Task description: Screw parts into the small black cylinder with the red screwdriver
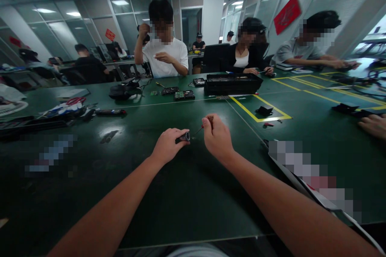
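Near the middle of the green table (169, 217), my left hand (167, 144) grips a short dark cylinder (185, 136), its round end turned to the right. My right hand (217, 134) is closed around the red handle of a thin screwdriver (198, 130). The shaft points down and left toward the cylinder's end, with a small gap between them. What lies inside the right fist is mostly hidden.
Ahead lie a long black housing (233, 84), circuit parts (184, 94) and a black pouch (125, 89). Black pieces (264, 111) lie inside yellow tape. Cables and tools lie left. Another person's hand (374, 124) rests at the right edge; people sit opposite.
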### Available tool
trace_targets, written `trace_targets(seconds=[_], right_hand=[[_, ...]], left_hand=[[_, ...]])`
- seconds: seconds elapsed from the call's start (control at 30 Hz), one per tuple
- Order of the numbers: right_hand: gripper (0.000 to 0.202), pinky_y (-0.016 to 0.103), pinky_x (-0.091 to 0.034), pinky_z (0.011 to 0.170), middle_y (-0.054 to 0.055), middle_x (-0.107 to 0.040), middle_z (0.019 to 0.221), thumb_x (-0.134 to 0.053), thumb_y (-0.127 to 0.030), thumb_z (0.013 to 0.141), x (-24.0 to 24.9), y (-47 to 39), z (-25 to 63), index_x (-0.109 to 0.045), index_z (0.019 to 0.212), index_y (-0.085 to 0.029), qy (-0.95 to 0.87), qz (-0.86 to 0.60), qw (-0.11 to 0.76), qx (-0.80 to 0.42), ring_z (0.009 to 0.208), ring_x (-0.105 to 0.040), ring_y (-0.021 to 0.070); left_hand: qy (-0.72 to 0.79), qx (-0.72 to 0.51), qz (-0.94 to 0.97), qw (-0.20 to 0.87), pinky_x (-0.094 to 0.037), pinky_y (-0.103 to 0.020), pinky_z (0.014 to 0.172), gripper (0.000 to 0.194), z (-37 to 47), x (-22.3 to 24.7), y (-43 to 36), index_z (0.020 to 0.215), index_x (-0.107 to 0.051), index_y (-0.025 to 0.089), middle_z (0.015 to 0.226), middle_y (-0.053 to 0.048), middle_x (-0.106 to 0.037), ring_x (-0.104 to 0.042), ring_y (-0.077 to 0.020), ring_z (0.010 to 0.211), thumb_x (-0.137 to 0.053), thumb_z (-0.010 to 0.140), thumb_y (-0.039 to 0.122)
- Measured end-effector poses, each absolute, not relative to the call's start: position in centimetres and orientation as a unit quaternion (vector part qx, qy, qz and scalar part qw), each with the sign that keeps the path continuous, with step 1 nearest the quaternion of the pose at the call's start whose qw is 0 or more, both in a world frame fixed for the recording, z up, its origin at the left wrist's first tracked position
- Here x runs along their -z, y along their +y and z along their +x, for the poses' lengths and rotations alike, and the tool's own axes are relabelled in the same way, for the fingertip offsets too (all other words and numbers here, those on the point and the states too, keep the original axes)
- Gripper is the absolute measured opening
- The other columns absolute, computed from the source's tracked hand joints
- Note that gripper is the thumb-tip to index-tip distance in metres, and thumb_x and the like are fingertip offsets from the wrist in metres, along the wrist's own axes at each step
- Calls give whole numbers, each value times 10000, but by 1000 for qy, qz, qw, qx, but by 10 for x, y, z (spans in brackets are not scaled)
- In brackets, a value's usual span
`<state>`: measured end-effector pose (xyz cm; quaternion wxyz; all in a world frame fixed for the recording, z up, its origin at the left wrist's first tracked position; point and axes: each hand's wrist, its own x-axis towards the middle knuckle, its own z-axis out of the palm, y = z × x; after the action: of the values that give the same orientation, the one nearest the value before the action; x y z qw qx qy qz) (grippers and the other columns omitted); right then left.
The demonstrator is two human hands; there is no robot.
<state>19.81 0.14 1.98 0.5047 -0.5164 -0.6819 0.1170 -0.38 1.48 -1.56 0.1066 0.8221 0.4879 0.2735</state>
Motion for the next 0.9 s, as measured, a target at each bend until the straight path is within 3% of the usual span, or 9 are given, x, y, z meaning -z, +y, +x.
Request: trace_targets(seconds=[0.37,0.53,0.63,0.77,0.9], right_hand=[[239,320,-407,651,29,-637,776,-388,-387,1022,-17,6,203,-544,945,-222,-656,-508,551,-90,705,-593,198],[229,321,-411,663,31,-638,785,-392,-376,1023,-20,5,204,-538,939,-220,-656,-499,560,-85,708,-591,193],[223,323,-411,671,32,-636,781,-392,-368,1022,-21,5,203,-537,939,-220,-660,-496,557,-85,710,-594,193],[226,329,-412,678,34,-643,776,-389,-372,1021,-21,5,203,-537,943,-221,-663,-495,555,-81,721,-604,200],[228,333,-411,674,35,-647,773,-387,-377,1019,-22,5,204,-537,943,-223,-661,-500,553,-85,719,-610,204]], left_hand=[[514,-387,734,218,-498,-369,914,310,-3,11,14,1146,-683,229,1100,-49,-687,-639,-227,1009,-753,847,271],[497,-444,661,346,-486,-363,956,421,-4,9,21,1287,-584,226,1172,-77,-668,-640,-208,1041,-669,883,309],[484,-460,617,417,-494,-305,799,361,1,0,21,1257,-554,211,1082,-63,-652,-628,-167,886,-559,920,340],[494,-391,638,442,-425,-261,623,333,12,-16,13,1047,-590,194,812,-9,-598,-562,-146,687,-616,890,486],[538,-238,732,343,-439,-298,653,353,21,-22,10,943,-661,201,860,-41,-665,-614,-192,737,-662,866,545]])
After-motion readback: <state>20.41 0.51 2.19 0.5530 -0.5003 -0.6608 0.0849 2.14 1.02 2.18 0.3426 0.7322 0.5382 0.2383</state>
